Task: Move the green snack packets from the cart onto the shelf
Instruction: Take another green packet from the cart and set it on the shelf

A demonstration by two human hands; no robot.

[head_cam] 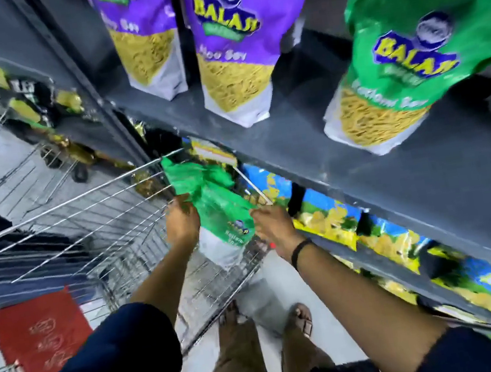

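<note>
While the person stands between cart and racking, the dark shelf [311, 145] carries three upright packets in view: two purple packets [231, 46] on the left and one green packet [408, 52] on the right, faces outward so the labels read from the aisle. Bare shelf lies between the purple and the green, probably the slot for further stock. Below and to the left, the wire cart [61, 211] sits just beside the racking, which keeps the lift short. One green snack packet [216, 209] hangs over the cart's near corner, not yet on the shelf. Both hands pinch it, likely to steady the limp bag: the left hand [181, 220] grips its left edge and the right hand [271, 223] its right edge. No other green packets are visible inside the cart.
</note>
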